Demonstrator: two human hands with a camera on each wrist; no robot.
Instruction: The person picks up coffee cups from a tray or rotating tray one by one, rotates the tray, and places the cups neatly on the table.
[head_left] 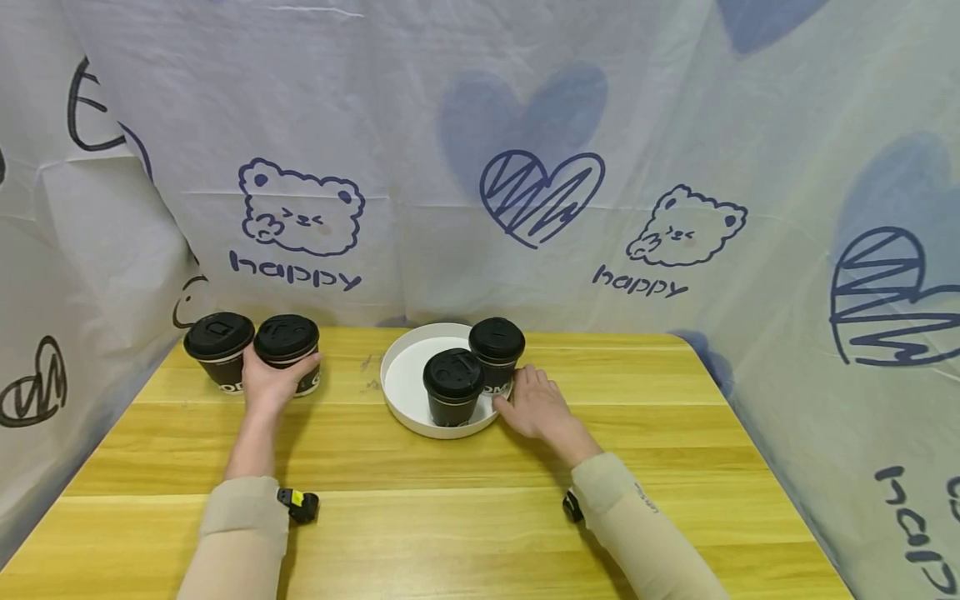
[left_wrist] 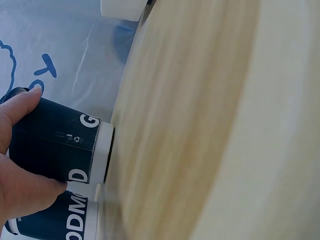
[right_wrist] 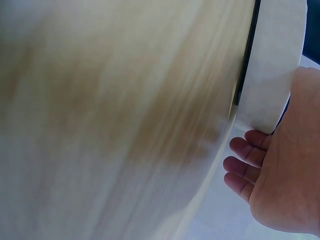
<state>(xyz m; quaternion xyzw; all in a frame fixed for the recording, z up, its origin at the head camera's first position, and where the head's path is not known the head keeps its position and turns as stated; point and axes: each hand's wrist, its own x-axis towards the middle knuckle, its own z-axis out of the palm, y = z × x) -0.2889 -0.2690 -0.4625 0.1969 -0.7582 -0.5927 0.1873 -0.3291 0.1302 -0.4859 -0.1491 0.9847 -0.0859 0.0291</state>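
Note:
In the head view, two black lidded paper coffee cups stand side by side at the table's back left. My left hand point(head_left: 272, 382) holds the right one of the pair, a coffee cup point(head_left: 287, 340), its thumb and fingers spread round the sides. Seen from the left wrist, that cup has white lettering and a pale base band. The other cup point(head_left: 219, 346) stands close against it. My right hand point(head_left: 536, 406) grips the right rim of a round white tray point(head_left: 405, 392), fingertips on the outside. On the tray stand a front cup point(head_left: 453, 387) and a rear cup point(head_left: 498, 346).
The wooden table point(head_left: 420, 533) carries all of this. A pale printed cloth point(head_left: 420, 250) with hearts and bears hangs behind the table and along both sides. The tray lies near the back edge, a hand's width or more from the left pair.

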